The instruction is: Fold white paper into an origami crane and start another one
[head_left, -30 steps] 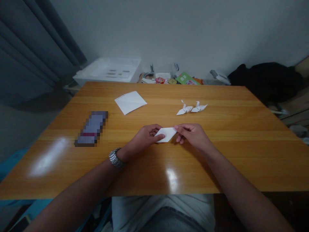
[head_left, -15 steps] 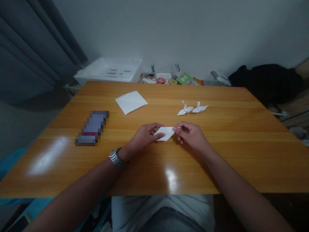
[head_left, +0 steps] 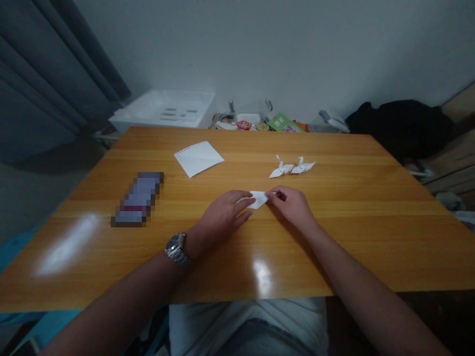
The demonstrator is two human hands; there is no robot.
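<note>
At the upper left of the frame, a grey curtain (head_left: 48, 64) is hung. Below it, toward the left of the wooden table (head_left: 89, 198), a dark-edged, phone-shaped object (head_left: 137, 198) is laid, its face hidden by pixelation. Beyond the table's far edge, left of upper centre, a white tray (head_left: 159, 101) is set. A metal wristwatch (head_left: 177, 248) is worn on the left wrist at lower left of centre. Farther up, a loose white sheet (head_left: 199, 159), holed along one edge, is placed flat on the table.

Near the middle of the frame, the fingers of the left hand (head_left: 224, 212) are rested over the left end of a small folded paper (head_left: 259, 199); its thumb is held apart, so nothing is clenched there. The paper's right end is pinched between thumb and finger of the right hand (head_left: 291, 202), just right of centre. Above that hand, two folded paper birds (head_left: 284, 170) are stood close together. At upper right, beyond the table, a black cloth-like heap (head_left: 401, 128) is seen.
</note>
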